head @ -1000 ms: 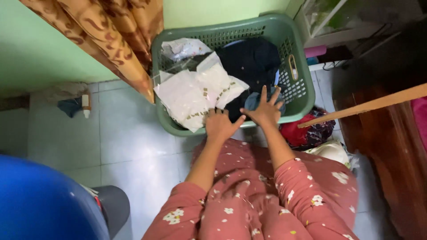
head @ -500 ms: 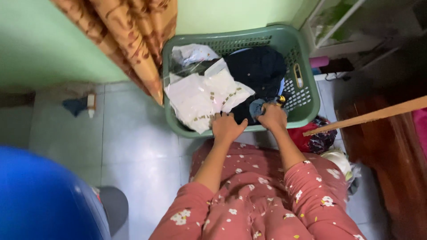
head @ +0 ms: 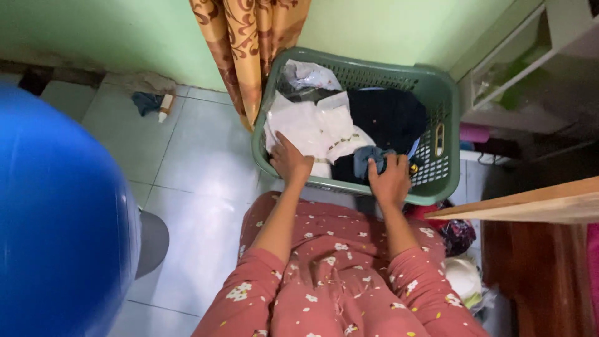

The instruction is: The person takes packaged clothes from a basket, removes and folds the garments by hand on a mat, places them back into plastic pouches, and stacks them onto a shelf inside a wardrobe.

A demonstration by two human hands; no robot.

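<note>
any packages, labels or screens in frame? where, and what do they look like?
White plastic packages: flat, with tan strip marks, left half of green laundry basket, under the left hand.
Clear crinkled bag: basket's far left corner.
Small white bottle: lying on the floor by the wall.
No screens or signs.

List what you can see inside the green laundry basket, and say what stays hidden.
Inside the green laundry basket: white plastic bags, a dark garment and a blue cloth. The left hand rests on the bags; the right hand grips the cloth. Anything underneath is covered.
</note>
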